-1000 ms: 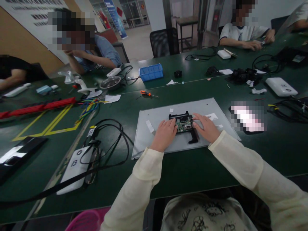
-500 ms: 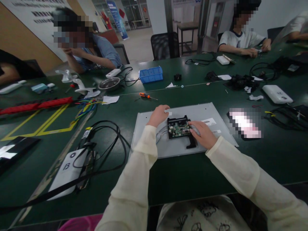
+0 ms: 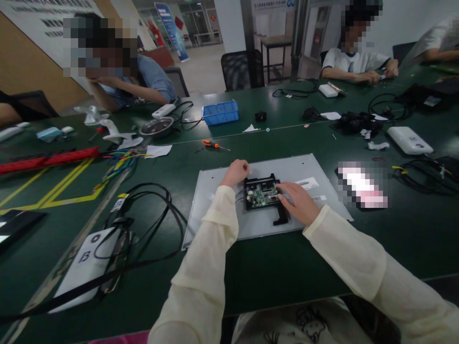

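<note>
A grey flat panel [image 3: 222,220] lies on the table in front of me. Mounted at its middle is a black plastic frame [image 3: 280,215] that carries a green circuit board [image 3: 263,197]. My left hand [image 3: 234,174] hovers over the panel's upper left part, thumb and fingers pinched together; whatever is between them is too small to make out. My right hand [image 3: 299,203] rests at the right edge of the board, its thumb and fingers gripping there. Thin grey wires [image 3: 239,196] run out from the board's left side, partly behind my left sleeve.
Beyond the panel lie an orange screwdriver [image 3: 215,145] and a blue basket [image 3: 220,112]. A phone [image 3: 362,185] is at right. To the left are a white power bank [image 3: 84,267] with black cables [image 3: 168,196] and a red power strip [image 3: 50,159]. Other people sit across the table.
The fingers of my left hand have curled in and drawn together. My right hand stays on the board. The whole view has shifted slightly.
</note>
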### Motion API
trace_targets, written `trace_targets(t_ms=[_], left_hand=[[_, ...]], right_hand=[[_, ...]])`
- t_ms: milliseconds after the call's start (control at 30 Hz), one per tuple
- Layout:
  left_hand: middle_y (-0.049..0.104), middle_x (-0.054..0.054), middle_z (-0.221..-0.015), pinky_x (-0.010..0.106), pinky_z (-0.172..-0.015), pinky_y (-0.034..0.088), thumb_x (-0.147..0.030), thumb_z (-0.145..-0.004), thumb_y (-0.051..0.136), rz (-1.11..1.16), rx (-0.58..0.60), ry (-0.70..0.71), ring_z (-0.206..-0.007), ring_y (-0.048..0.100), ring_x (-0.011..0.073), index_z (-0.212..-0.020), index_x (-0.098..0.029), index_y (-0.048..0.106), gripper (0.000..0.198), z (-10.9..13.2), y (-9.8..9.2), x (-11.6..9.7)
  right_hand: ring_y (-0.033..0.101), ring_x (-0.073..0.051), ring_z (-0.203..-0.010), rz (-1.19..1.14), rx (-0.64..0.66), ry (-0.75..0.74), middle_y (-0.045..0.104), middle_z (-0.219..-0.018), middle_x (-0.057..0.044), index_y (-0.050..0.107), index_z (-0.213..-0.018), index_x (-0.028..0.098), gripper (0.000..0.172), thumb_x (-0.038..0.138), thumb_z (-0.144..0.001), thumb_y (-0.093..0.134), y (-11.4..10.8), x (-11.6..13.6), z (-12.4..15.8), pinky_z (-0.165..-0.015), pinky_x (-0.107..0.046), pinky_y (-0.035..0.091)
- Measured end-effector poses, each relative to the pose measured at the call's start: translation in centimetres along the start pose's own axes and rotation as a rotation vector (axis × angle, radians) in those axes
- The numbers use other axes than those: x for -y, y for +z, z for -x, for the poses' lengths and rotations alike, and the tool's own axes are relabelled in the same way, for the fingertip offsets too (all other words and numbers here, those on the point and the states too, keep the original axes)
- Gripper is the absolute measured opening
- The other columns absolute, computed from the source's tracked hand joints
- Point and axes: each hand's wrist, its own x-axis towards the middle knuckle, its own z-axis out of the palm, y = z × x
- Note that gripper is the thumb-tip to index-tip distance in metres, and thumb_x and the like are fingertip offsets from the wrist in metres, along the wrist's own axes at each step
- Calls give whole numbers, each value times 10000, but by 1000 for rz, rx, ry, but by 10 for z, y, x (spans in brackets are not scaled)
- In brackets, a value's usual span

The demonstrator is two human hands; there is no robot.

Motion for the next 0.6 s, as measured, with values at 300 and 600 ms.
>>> trace_targets(t_ms=[300, 600], left_hand=[[704, 39, -742, 261, -698, 464, -318, -749, 616, 442, 103, 41, -697, 613, 153, -800, -131, 731, 225, 5, -9, -23], [678, 22, -634, 252, -658, 443, -287, -690, 671, 416, 146, 17, -639, 601, 146, -671, -133, 726, 165, 9, 13, -43]], right_hand=[[524, -279, -1199, 0, -9, -11, 601, -1231, -130, 536, -1279, 209, 379, 368, -962, 400, 0, 1, 1, -1035, -519, 436], [525, -276, -1190, 1, -8, -19, 601, -1220, -135, 539, -1268, 195, 368, 350, -961, 410, 0, 2, 0, -1040, -511, 432]])
